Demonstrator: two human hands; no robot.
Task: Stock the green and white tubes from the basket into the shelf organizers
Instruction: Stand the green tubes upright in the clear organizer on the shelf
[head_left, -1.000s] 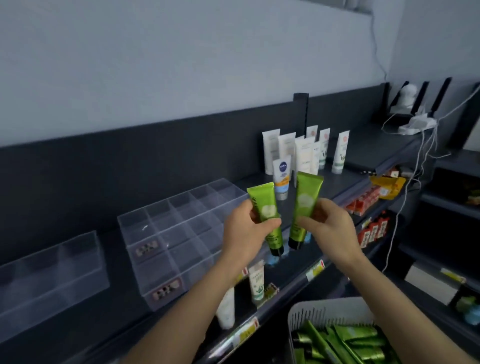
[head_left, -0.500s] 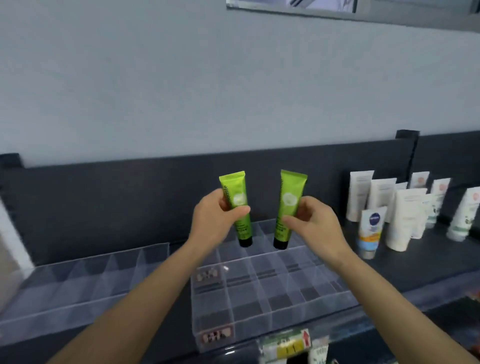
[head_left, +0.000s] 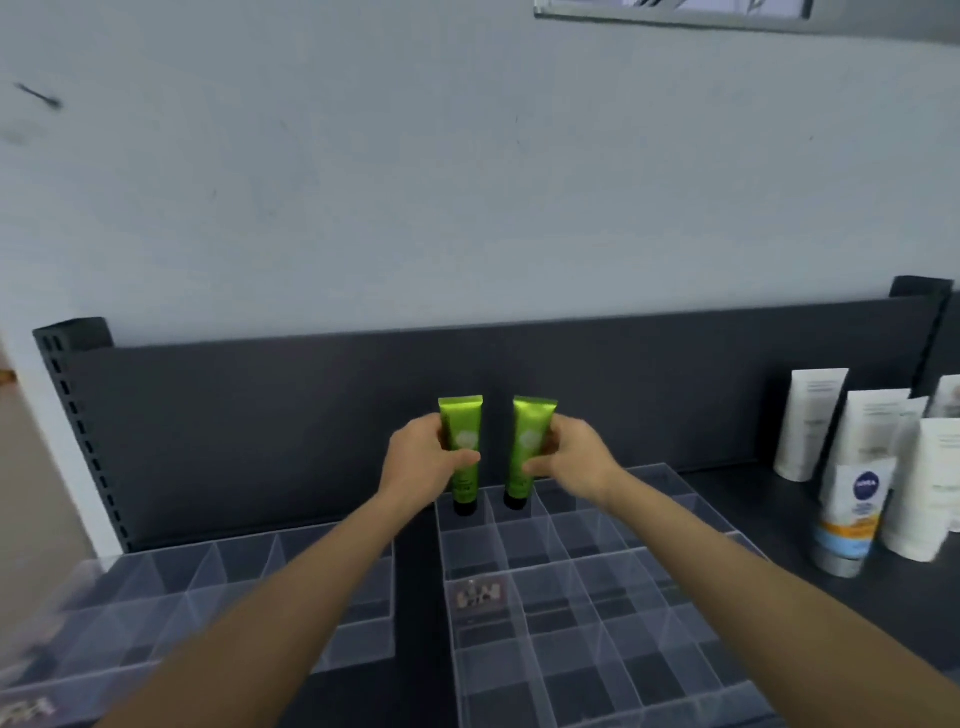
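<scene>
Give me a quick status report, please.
Left hand holds left green tube; right hand holds right green tube. Caps down at clear organizer back row. Nothing blocking.

Reached forward and down with left hand (head_left: 423, 462) and right hand (head_left: 569, 460) since half a second ago, from mid-air in front of the dark back panel (head_left: 260, 415) to just over the back edge of the right-hand organizer (head_left: 571, 558). Brought the left tube (head_left: 461, 431) and right tube (head_left: 531, 434) lower, black caps now down at the back row near the organizer's back left corner, side by side. Straightened both: tilted caps-inward a second ago, now upright and nearly parallel. Stretched both arms further out.
</scene>
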